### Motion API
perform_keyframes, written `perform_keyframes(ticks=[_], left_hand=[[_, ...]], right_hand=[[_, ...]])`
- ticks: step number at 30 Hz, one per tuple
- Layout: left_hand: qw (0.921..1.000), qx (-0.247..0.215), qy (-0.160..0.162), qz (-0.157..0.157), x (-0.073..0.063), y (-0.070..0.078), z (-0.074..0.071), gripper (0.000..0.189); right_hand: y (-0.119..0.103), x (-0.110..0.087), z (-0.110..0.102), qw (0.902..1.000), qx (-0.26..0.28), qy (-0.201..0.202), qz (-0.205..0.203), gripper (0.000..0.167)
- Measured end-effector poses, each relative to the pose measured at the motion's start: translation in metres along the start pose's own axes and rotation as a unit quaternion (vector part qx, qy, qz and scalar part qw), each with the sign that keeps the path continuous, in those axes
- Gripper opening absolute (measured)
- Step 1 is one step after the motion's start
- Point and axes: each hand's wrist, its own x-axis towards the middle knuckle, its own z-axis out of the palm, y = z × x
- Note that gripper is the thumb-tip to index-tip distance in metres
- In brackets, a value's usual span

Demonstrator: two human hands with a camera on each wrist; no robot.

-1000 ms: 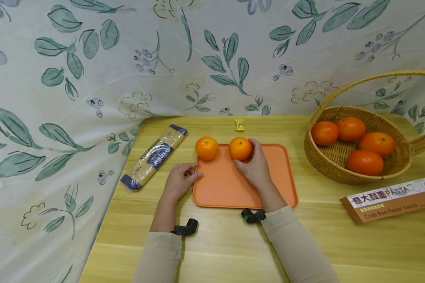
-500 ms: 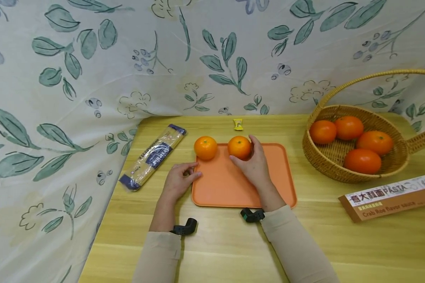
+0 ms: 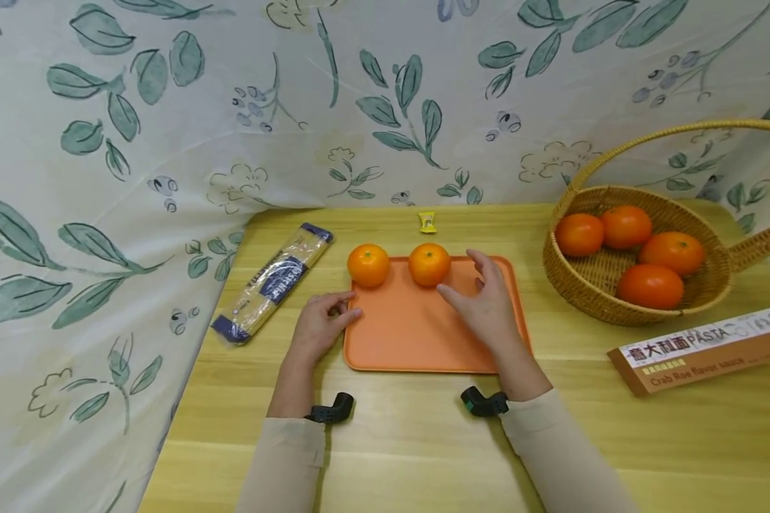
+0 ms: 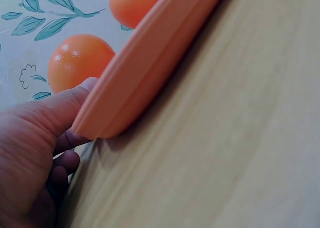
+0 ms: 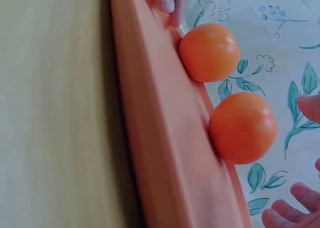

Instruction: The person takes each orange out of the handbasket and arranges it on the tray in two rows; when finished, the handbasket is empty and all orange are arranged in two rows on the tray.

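Observation:
My left hand (image 3: pixel 316 326) pinches the left edge of an orange rectangular tray (image 3: pixel 417 335). In the left wrist view its thumb (image 4: pixel 67 103) lies over the rim, with fingers curled below. Two oranges sit along the tray's far side: a left orange (image 3: pixel 368 265) at the back-left corner and a right orange (image 3: pixel 429 264) near the middle. My right hand (image 3: pixel 488 306) hovers over the tray's right half, thumb and fingers spread, holding nothing. The right wrist view shows a gap between those fingers (image 5: pixel 290 213) and the nearer orange (image 5: pixel 243 128).
Left of the tray lies a clear-wrapped noodle pack (image 3: pixel 276 281) with blue ends. Behind it is a small yellow wrapped candy (image 3: pixel 427 222). A wicker basket (image 3: pixel 577 299) with several orange-red fruits stands right, handle raised. In front of that lies a pasta box (image 3: pixel 706 349).
My right hand has let go of the right orange and drawn back to the right, its fingers spreading. The orange stays on the tray. My left hand keeps its place at the tray edge.

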Motion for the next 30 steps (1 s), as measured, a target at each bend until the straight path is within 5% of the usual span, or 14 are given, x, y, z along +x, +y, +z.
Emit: perform_keyframes(ticks=[5, 10, 18, 30], left_hand=[[1.0000, 0.001, 0.002, 0.000, -0.001, -0.001, 0.000, 0.039], [1.0000, 0.004, 0.004, 0.002, -0.001, -0.001, 0.002, 0.037], [0.9999, 0.010, 0.005, 0.009, 0.000, 0.000, 0.001, 0.039], [0.9999, 0.006, 0.007, 0.006, -0.002, 0.001, 0.001, 0.037]], right_hand=[[-0.003, -0.012, -0.027, 0.9995, -0.025, -0.020, -0.005, 0.087], [-0.017, -0.019, -0.068, 0.9905, -0.127, -0.035, -0.040, 0.083], [-0.022, -0.012, -0.139, 0.9510, -0.295, -0.029, -0.088, 0.077], [0.014, 0.015, -0.237, 0.9046, -0.410, -0.087, -0.077, 0.081]])
